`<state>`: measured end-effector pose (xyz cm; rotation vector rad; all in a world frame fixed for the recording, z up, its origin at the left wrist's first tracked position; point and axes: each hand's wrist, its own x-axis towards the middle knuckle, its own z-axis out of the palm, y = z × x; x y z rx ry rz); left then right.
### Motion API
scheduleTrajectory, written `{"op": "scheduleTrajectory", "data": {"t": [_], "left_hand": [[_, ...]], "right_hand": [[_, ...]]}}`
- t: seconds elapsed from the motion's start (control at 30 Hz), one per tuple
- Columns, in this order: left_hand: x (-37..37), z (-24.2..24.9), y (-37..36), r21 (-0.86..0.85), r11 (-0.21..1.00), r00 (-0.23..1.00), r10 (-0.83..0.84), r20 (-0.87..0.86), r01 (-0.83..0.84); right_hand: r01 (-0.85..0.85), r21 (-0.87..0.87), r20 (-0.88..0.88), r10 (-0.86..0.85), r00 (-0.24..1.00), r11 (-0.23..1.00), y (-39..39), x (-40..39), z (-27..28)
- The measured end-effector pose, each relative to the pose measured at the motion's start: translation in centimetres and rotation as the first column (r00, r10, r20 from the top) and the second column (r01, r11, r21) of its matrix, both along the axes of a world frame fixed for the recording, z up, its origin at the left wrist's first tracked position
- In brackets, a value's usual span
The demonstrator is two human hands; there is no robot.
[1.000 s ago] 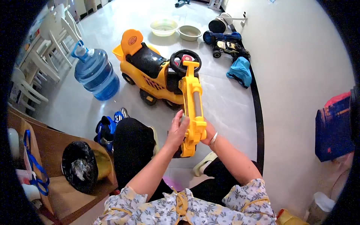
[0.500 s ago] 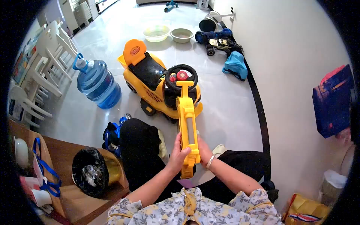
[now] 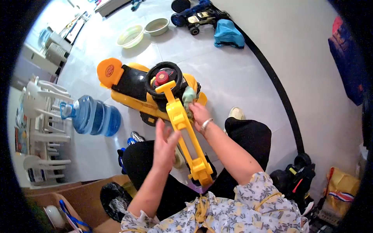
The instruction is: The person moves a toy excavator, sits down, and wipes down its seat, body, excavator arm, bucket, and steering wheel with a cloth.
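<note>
A yellow ride-on toy excavator (image 3: 134, 104) stands on the floor before me, with a black seat and steering wheel. Its long yellow digger arm (image 3: 189, 142) reaches back towards my body, the lower end between my knees. Pinched in my right hand (image 3: 199, 115) is a pale green cloth (image 3: 189, 95), bunched against the far right side of the arm, near the wheel. To the left of the arm, my left hand (image 3: 164, 146) is lifted off it with fingers apart, holding nothing; it is slightly blurred.
On the left are a large blue water bottle (image 3: 97, 115) and white chairs (image 3: 40, 97). Two basins (image 3: 131, 37) sit farther back. Toy cars (image 3: 200, 17) and a blue bag-like item (image 3: 229, 34) lie along the right wall. A black-lined bin (image 3: 115, 202) is at lower left.
My left hand has let go of the digger arm and opened. My right hand has moved forward along it and now shows a green cloth. The view has tilted and turned.
</note>
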<state>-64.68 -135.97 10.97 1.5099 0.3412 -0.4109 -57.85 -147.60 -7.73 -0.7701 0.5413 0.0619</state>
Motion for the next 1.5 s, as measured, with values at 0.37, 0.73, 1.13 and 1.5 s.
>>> {"op": "scheduleTrajectory", "data": {"t": [0.37, 0.73, 1.13, 1.5], "left_hand": [[15.1, -3.5, 0.8, 0.541, 0.778, 0.866, -0.472, 0.167, 0.32], [16.4, -2.7, 1.4, 0.87, 0.331, 0.747, -0.662, -0.063, 0.367], [15.7, -1.2, 0.9, 0.888, 0.254, 0.736, -0.665, -0.126, 0.382], [15.7, -1.7, 1.7, 0.856, 0.402, 0.722, -0.69, 0.048, 0.326]], "right_hand": [[0.188, -0.982, 0.188, 0.214, 0.959, 0.02, -1.1, 6.3, -4.5], [0.232, -0.957, 0.247, 0.069, 0.967, 0.172, -0.7, 3.7, -0.3], [0.004, -0.99, 0.022, 0.129, 0.991, 0.138, 0.0, 16.7, -3.8], [0.305, -0.952, 0.305, 0.043, 0.951, -0.007, -0.7, 10.7, -2.9]]}}
